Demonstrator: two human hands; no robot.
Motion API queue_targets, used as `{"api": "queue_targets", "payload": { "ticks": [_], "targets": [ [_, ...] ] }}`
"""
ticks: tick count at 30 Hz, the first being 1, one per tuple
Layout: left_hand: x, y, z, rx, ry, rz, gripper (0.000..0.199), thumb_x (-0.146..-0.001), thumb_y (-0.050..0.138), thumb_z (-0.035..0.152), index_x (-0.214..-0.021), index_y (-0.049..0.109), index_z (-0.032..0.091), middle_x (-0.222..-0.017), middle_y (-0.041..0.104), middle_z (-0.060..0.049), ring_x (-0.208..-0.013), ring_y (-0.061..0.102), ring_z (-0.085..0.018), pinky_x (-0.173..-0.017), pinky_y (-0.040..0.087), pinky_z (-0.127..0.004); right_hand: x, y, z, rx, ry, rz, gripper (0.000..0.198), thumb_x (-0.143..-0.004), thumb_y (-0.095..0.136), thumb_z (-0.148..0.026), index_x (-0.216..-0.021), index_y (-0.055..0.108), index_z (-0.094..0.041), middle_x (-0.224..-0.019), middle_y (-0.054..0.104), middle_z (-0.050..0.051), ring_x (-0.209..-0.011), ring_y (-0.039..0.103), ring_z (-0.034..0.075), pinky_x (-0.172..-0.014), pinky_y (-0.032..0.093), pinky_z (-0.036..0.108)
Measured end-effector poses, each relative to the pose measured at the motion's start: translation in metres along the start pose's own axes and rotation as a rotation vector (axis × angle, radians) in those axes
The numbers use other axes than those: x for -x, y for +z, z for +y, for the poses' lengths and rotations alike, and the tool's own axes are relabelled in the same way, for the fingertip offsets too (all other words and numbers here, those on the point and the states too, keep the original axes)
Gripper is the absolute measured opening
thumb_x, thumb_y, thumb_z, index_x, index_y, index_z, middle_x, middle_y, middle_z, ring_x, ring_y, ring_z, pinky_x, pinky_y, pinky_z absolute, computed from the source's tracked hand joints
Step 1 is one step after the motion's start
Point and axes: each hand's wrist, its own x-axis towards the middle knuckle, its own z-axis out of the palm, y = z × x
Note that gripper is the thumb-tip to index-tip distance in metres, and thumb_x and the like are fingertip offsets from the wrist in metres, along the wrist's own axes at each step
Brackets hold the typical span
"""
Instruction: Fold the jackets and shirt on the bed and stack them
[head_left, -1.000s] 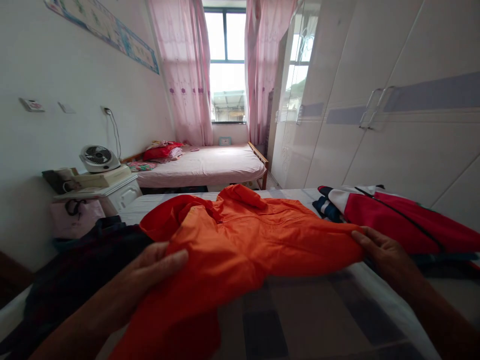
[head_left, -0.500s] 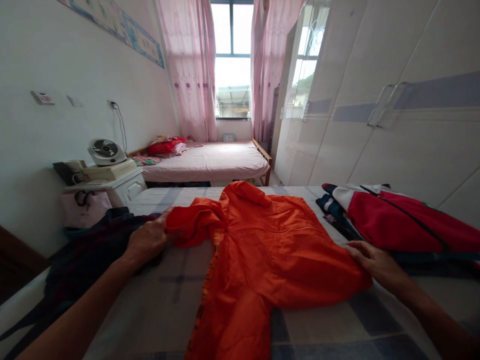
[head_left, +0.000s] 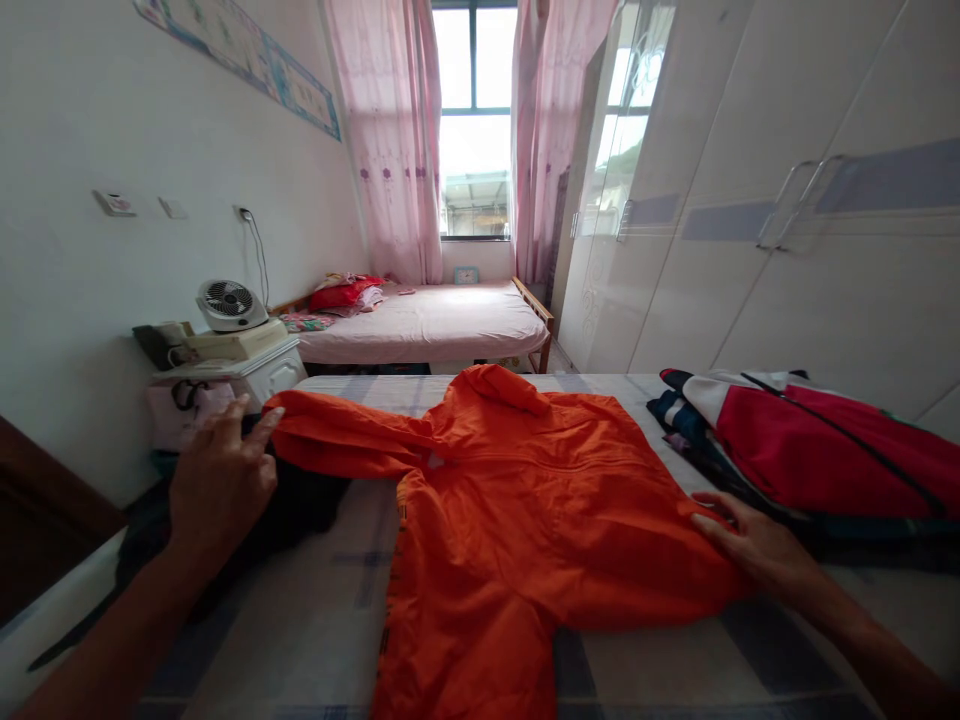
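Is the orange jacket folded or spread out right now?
Spread out. The orange jacket lies flat on the bed, its sleeve stretched toward the left hand; the right hand rests at its other edge.

Showing as thin, smooth, faintly shiny orange cloth: jacket. Lying on soft matt checked cloth: bed sheet. Gleaming glossy and smooth at right: wardrobe doors, carrying shiny metal handles. Hanging sheer and pink far off: curtains.

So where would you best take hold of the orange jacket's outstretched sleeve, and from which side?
Probably at the cuff end of the sleeve, from the left. It lies flat, stretched toward the left hand, whose fingertips are already at its tip; the orange jacket lies spread on the bed.
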Motion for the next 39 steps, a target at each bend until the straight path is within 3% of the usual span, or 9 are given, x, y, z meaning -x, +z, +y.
{"api": "queue_targets", "payload": {
  "ticks": [2, 6, 10, 14, 19, 29, 32, 35, 39],
  "targets": [
    [0.009, 0.005, 0.027, -0.016, 0.185, -0.040, 0.044, -0.083, 0.041, 0.016, -0.126, 0.050, 0.022, -0.147, 0.034, -0.002, -0.136, 0.027, -0.030, -0.112, 0.022, -0.048, -0.003, -0.004, -0.007, 0.032, -0.039, 0.011, 0.051, -0.074, 0.046, -0.053, -0.107, 0.062, -0.017, -0.106, 0.067, 0.012, -0.090, 0.065, 0.029, -0.077, 0.051, 0.039],
    [0.006, 0.025, 0.082, 0.095, 0.489, -0.297, 0.036, -0.091, 0.039, 0.026, -0.120, 0.058, 0.022, -0.136, 0.051, -0.004, -0.133, 0.035, -0.023, -0.109, 0.033, -0.040, -0.010, -0.007, -0.049, 0.136, -0.275, 0.123, 0.050, -0.082, 0.039, -0.046, -0.116, 0.056, -0.014, -0.124, 0.056, 0.015, -0.114, 0.053, 0.029, -0.098, 0.040, 0.041],
    [0.006, 0.066, 0.090, 0.082, 0.449, -0.545, 0.041, -0.093, 0.035, 0.037, -0.127, 0.054, 0.023, -0.138, 0.048, -0.005, -0.134, 0.032, -0.024, -0.110, 0.029, -0.045, -0.014, 0.012, -0.093, 0.177, -0.472, -0.021, 0.052, -0.089, 0.035, -0.048, -0.132, 0.046, -0.020, -0.140, 0.044, 0.009, -0.129, 0.039, 0.026, -0.105, 0.034, 0.041],
    [0.023, 0.100, 0.068, 0.020, 0.270, -0.671, 0.048, -0.092, 0.034, 0.044, -0.134, 0.047, 0.025, -0.143, 0.041, -0.007, -0.132, 0.036, -0.026, -0.107, 0.032, -0.045, -0.012, 0.044, -0.088, 0.304, -0.496, -0.199, 0.055, -0.091, 0.028, -0.051, -0.138, 0.041, -0.024, -0.146, 0.036, 0.005, -0.136, 0.027, 0.024, -0.109, 0.026, 0.044],
    [0.031, 0.094, 0.063, 0.041, 0.177, -0.669, 0.049, -0.091, 0.035, 0.046, -0.131, 0.051, 0.023, -0.141, 0.045, -0.008, -0.130, 0.040, -0.025, -0.106, 0.033, -0.041, -0.012, 0.056, -0.057, 0.423, -0.417, -0.146, 0.061, -0.091, 0.026, -0.052, -0.140, 0.038, -0.017, -0.146, 0.034, 0.009, -0.136, 0.026, 0.025, -0.109, 0.024, 0.044],
    [0.034, 0.060, 0.063, -0.029, 0.098, -0.624, 0.042, -0.093, 0.028, 0.037, -0.104, 0.067, 0.024, -0.106, 0.068, -0.005, -0.098, 0.061, -0.022, -0.082, 0.047, -0.033, -0.043, 0.040, -0.067, 0.415, -0.365, -0.200, 0.053, -0.091, 0.027, -0.046, -0.131, 0.049, -0.019, -0.141, 0.044, 0.007, -0.130, 0.038, 0.026, -0.105, 0.031, 0.044],
    [0.046, 0.052, 0.049, -0.125, -0.055, -0.537, 0.040, -0.091, 0.030, 0.038, -0.093, 0.067, 0.023, -0.101, 0.068, -0.005, -0.087, 0.064, -0.022, -0.070, 0.048, -0.030, -0.057, 0.037, -0.057, 0.313, -0.361, -0.196, 0.050, -0.092, 0.025, -0.044, -0.118, 0.059, -0.019, -0.130, 0.055, 0.008, -0.121, 0.049, 0.023, -0.101, 0.037, 0.037],
    [0.047, 0.042, 0.043, -0.100, -0.089, -0.406, 0.035, -0.089, 0.035, 0.040, -0.092, 0.065, 0.022, -0.101, 0.066, -0.005, -0.083, 0.065, -0.021, -0.069, 0.048, -0.029, -0.075, 0.034, -0.046, 0.200, -0.204, -0.074, 0.048, -0.089, 0.032, -0.044, -0.115, 0.060, -0.016, -0.124, 0.058, 0.012, -0.114, 0.054, 0.026, -0.098, 0.040, 0.036],
    [0.013, 0.043, 0.062, 0.189, 0.054, -0.241, 0.032, -0.089, 0.039, 0.038, -0.101, 0.062, 0.020, -0.109, 0.062, -0.006, -0.101, 0.060, -0.020, -0.089, 0.044, -0.028, -0.107, 0.035, -0.042, 0.058, 0.023, -0.002, 0.050, -0.082, 0.046, -0.039, -0.118, 0.058, -0.007, -0.125, 0.056, 0.021, -0.115, 0.053, 0.032, -0.098, 0.039, 0.041]
  ]
}}
